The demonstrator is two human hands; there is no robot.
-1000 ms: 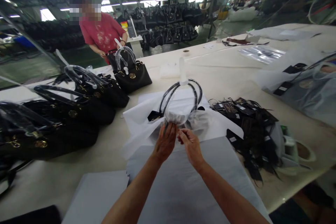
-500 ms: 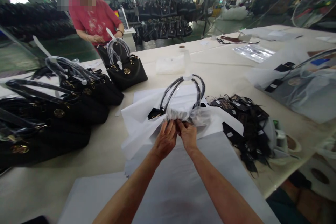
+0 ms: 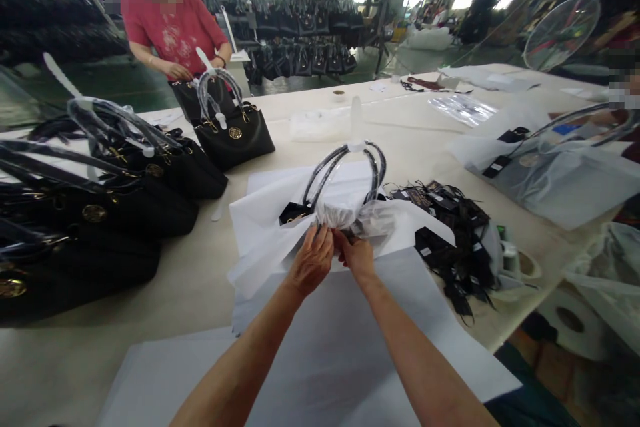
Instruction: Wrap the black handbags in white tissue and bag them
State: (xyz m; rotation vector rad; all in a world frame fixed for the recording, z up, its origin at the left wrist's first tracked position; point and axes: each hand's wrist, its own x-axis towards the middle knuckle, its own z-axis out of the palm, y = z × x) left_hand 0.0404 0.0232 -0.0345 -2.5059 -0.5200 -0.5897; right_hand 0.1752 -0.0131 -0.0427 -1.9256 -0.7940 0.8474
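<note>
A handbag lies on white tissue paper [image 3: 260,227] at the middle of the table, its dark, film-wrapped handles [image 3: 373,167] standing up and bound at the top by a white tie [image 3: 356,145]. Translucent plastic wrapping [image 3: 337,215] is bunched around the handle base. My left hand [image 3: 314,257] has its fingers bent together on the gathered plastic. Close beside it, my right hand [image 3: 354,253] pinches the same wrapping, fingertips nearly touching the left ones. The exact pinch point is hidden behind the fingers. A black tag [image 3: 295,212] sticks out left of the handles.
Black handbags [image 3: 145,193] line the left side. Behind them, a person in a red top [image 3: 175,30] handles another bag [image 3: 235,137]. Black tags [image 3: 450,213] lie heaped at the right, near tape rolls [image 3: 525,265] and a plastic-covered bag [image 3: 545,173].
The camera view has turned slightly to the right. My hands stay at the bunched plastic with little visible movement. A second person's part now shows at the right edge.
</note>
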